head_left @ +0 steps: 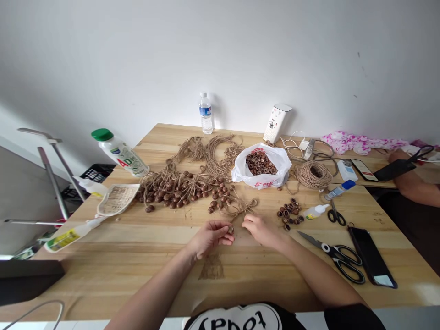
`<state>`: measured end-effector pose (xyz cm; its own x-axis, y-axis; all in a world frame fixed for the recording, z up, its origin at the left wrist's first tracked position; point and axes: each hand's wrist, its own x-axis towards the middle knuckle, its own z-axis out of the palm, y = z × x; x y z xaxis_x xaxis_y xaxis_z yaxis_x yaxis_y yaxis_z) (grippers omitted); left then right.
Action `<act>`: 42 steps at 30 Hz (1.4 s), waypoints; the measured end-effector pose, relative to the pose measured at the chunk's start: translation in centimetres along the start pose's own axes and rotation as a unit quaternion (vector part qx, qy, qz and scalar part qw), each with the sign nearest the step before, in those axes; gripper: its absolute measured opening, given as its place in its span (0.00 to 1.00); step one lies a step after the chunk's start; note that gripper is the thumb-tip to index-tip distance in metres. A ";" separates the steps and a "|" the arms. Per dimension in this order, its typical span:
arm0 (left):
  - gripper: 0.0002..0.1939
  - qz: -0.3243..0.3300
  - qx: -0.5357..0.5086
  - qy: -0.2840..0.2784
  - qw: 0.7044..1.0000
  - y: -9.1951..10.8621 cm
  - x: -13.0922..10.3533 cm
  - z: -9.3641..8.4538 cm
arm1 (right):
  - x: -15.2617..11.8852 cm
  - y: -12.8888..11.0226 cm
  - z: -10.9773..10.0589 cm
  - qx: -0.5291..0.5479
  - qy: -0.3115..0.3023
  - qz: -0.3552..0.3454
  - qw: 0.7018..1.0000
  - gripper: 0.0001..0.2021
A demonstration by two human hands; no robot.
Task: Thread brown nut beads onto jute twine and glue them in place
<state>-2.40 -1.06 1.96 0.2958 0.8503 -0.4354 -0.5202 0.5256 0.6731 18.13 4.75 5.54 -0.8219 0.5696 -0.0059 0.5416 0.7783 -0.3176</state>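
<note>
My left hand (213,238) pinches a half nut shell (231,229), its hollow side showing, between thumb and fingers. To its right, my right hand (259,229) is closed, fingertips pressed together; whatever lies between them is too small to make out. Just beyond both hands lies a knotted bundle of brown twine (244,208) with a loop at its end. Strings run from it toward several round brown nuts (220,197). Loose half shells (289,213) lie in a cluster right of my right hand. Behind them, a white plastic bag (240,172) stands full of more shells.
A large pile of nuts on twine (175,192) spreads at the left. Around the right side lie a twine coil (313,174), a glue bottle (315,211), big scissors (338,256) and a phone (371,256). Another person's arm (414,185) rests at the far right.
</note>
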 end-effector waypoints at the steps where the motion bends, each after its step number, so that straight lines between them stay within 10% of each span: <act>1: 0.18 0.000 -0.003 -0.001 1.000 0.0 0.0 0.0 | 0.2 0.1 0.1 -0.007 -0.017 0.006 1.000 0.09; 12: 0.08 0.006 -0.059 0.029 0.998 0.3 0.0 -0.1 | 0.0 0.1 3.0 -0.017 0.075 0.029 0.997 0.06; 18: 0.07 0.016 -0.061 0.043 0.997 0.5 0.3 -0.3 | 0.0 0.1 2.5 -0.002 0.095 -0.090 0.991 0.08; 25: 0.06 0.007 -0.053 0.042 0.998 0.2 0.4 -0.3 | -0.1 -0.7 1.3 -0.015 0.018 -0.089 0.996 0.06; 30: 0.05 0.012 -0.056 0.041 0.998 0.2 0.5 -0.3 | -0.8 -0.3 0.8 -0.001 -0.032 -0.088 0.996 0.27; 42: 0.10 0.045 -0.044 0.061 0.996 0.6 0.4 -0.3 | 0.2 -0.9 3.4 -0.006 0.086 -0.078 0.993 0.02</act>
<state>-2.82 -0.44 2.03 0.1488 0.8813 -0.4486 -0.6092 0.4390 0.6604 16.82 3.24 2.56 -0.8545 0.4773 0.2052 0.4123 0.8633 -0.2913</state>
